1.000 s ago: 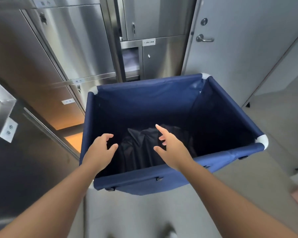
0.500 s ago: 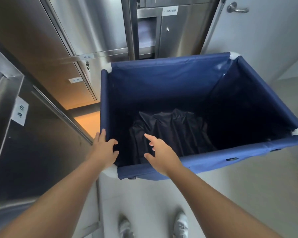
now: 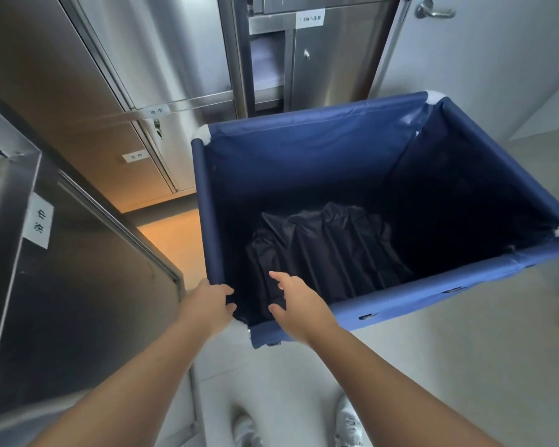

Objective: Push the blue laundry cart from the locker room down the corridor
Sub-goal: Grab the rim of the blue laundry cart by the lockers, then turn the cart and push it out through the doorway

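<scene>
The blue laundry cart (image 3: 304,156) stands in the locker room, just beside the steel lockers (image 3: 117,59) and near the closed door (image 3: 484,53); a black bag (image 3: 326,246) lies at its bottom. The step in hand appears to be taking hold: the left hand (image 3: 212,303) curls over the cart's near left corner, fingers on the rim; the right hand (image 3: 299,304) hovers just above the near rail, fingers spread wide, holding nothing. The next move likely calls for the right hand to close on the rail; both hands then steer the cart clear of the lockers.
</scene>
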Action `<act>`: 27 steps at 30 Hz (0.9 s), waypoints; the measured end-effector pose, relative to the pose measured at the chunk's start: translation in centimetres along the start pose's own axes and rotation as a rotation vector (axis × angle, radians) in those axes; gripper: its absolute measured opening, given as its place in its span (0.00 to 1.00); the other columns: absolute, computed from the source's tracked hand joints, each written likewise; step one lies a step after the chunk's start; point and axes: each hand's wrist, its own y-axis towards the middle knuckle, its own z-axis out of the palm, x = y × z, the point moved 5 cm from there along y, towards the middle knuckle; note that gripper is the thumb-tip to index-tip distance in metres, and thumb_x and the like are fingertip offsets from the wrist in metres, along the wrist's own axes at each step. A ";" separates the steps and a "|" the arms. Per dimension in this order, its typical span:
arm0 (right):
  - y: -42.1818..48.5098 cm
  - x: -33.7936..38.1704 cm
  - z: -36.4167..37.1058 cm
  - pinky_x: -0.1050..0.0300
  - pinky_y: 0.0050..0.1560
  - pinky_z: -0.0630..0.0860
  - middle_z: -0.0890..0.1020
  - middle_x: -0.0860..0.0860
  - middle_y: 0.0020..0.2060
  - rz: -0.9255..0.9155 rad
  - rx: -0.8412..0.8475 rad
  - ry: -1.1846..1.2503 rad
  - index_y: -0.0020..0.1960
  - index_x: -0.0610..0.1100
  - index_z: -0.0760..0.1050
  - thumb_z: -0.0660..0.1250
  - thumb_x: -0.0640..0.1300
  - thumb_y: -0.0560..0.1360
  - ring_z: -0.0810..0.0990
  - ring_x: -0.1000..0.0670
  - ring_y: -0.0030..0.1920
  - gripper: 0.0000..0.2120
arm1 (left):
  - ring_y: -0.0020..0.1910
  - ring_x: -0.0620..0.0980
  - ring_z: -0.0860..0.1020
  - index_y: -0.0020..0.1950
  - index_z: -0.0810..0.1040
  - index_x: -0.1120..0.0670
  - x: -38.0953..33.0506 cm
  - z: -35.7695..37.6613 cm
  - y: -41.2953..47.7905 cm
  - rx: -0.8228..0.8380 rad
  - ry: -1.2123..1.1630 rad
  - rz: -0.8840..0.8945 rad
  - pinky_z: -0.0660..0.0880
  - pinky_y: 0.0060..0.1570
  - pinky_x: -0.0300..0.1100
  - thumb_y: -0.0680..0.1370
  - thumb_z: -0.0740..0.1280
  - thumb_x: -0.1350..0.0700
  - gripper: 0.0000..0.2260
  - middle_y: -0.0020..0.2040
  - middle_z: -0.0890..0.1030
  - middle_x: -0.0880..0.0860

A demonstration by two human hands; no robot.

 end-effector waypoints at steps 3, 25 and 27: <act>-0.2 0.2 0.0 0.48 0.50 0.79 0.74 0.51 0.66 -0.002 -0.018 0.003 0.78 0.57 0.58 0.64 0.48 0.81 0.79 0.48 0.50 0.28 | 0.58 0.55 0.78 0.71 0.71 0.42 -1.3 -0.1 -0.4 0.003 0.125 0.133 0.76 0.53 0.46 0.82 0.59 0.44 0.17 0.64 0.78 0.52; -1.8 -5.5 0.5 0.49 0.48 0.79 0.68 0.50 0.69 0.321 0.030 -0.011 0.79 0.54 0.53 0.70 0.58 0.74 0.78 0.46 0.56 0.40 | 0.80 0.56 0.47 0.78 0.58 0.45 -10.5 0.6 5.5 -0.155 0.603 0.648 0.50 0.76 0.52 0.80 0.66 0.48 0.29 0.81 0.51 0.56; -1.2 -5.9 0.2 0.48 0.50 0.79 0.68 0.49 0.69 0.306 0.059 -0.034 0.80 0.53 0.53 0.70 0.58 0.74 0.77 0.46 0.59 0.41 | 0.80 0.56 0.47 0.78 0.58 0.45 -10.9 0.6 6.2 -0.144 0.627 0.647 0.49 0.76 0.52 0.80 0.66 0.48 0.29 0.81 0.51 0.56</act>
